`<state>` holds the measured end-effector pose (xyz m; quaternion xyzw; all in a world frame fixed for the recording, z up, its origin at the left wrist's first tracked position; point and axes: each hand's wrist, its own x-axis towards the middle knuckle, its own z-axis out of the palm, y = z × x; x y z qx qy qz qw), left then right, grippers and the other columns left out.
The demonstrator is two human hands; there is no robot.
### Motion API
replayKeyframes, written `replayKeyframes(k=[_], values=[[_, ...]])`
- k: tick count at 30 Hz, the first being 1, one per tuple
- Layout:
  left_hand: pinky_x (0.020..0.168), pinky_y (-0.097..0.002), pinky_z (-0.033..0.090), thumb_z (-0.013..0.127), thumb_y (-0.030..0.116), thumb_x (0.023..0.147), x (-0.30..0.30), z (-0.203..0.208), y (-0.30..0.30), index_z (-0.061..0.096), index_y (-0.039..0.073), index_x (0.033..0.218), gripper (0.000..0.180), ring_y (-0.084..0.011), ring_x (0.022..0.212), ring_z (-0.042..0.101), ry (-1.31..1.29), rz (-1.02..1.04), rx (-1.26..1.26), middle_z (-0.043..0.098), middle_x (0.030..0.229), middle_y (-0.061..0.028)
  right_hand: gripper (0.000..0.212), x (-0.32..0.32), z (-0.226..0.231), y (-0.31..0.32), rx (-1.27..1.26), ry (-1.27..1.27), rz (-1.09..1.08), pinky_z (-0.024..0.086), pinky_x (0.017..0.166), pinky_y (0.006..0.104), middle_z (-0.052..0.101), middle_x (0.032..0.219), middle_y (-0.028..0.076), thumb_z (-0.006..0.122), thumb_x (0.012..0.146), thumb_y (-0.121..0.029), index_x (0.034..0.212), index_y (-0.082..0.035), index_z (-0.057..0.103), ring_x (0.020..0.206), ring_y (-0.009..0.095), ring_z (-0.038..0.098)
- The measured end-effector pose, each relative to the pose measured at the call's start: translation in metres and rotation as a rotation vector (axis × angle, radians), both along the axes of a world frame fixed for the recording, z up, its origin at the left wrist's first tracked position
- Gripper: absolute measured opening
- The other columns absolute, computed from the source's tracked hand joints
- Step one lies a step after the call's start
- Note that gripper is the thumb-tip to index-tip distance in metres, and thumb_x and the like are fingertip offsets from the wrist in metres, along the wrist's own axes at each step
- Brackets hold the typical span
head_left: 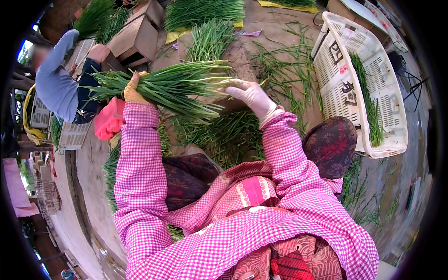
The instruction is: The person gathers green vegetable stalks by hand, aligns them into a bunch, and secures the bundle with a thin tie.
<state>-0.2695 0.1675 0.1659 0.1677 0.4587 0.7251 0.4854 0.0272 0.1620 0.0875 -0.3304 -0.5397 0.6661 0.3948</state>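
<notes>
A large bunch of green garlic chives (182, 88) lies sideways in front of me, its leafy tips to the left and pale cut ends to the right. My left hand (134, 89), in a yellowish glove, is wrapped round the bunch towards its leafy side. At the pale ends, my right hand (252, 97), in a thin white glove, has its thumb and fingers closed on a few stems. Just beyond the bunch, more chives (212, 39) lie on a low support. Loose trimmed leaves (228, 137) are heaped beneath my hands.
A white slatted crate (343, 79) with chives inside stands tilted at right. Another person (58, 79) sits at far left, lifting a bunch. A pink-red plastic thing (109, 119) is beside my left forearm. Chives on yellow sheeting (177, 36) lie at the back; scraps litter the floor.
</notes>
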Motion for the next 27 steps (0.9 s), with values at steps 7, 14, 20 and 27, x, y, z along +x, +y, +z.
replayKeyframes(k=[7,14,20,27], values=[[0.073,-0.0460,0.052,0.062,0.019,0.084,0.004,-0.001,-0.002,0.061,0.000,0.083,0.019,-0.0295,0.074,0.061,0.018,0.035,-0.018,0.064,0.081,-0.0140,0.033,-0.045,0.007,-0.020,-0.248,0.386,-0.007,0.051,0.081,0.0271,0.063,0.107,0.005,0.065,0.086,-0.012,0.116,0.000,0.057,0.099,0.012,0.057],[0.077,-0.0450,0.052,0.063,0.018,0.085,0.010,-0.011,0.000,0.060,0.002,0.084,0.016,-0.0276,0.078,0.062,-0.029,-0.169,0.112,0.064,0.084,-0.0129,0.035,-0.066,0.004,-0.028,0.024,0.446,-0.200,0.047,0.083,0.0271,0.062,0.109,0.006,0.068,0.084,-0.011,0.115,0.002,0.056,0.095,0.014,0.058],[0.076,-0.0466,0.052,0.062,0.018,0.084,0.004,-0.012,0.002,0.061,0.001,0.084,0.017,-0.0298,0.078,0.062,-0.022,-0.133,0.093,0.064,0.085,-0.0138,0.018,-0.048,0.007,-0.027,-0.361,0.502,-0.078,0.049,0.080,0.0273,0.067,0.090,0.007,0.062,0.086,-0.008,0.100,0.003,0.064,0.085,0.015,0.064],[0.085,-0.0561,0.047,0.060,0.017,0.083,-0.038,-0.010,0.004,0.061,-0.002,0.090,0.020,-0.0351,0.089,0.060,-0.175,0.108,0.078,0.064,0.095,-0.0171,0.032,0.047,-0.019,0.017,0.127,0.069,-0.195,0.042,0.091,0.0352,0.066,0.101,0.014,0.058,0.088,-0.034,0.093,-0.004,0.067,0.100,0.023,0.060]])
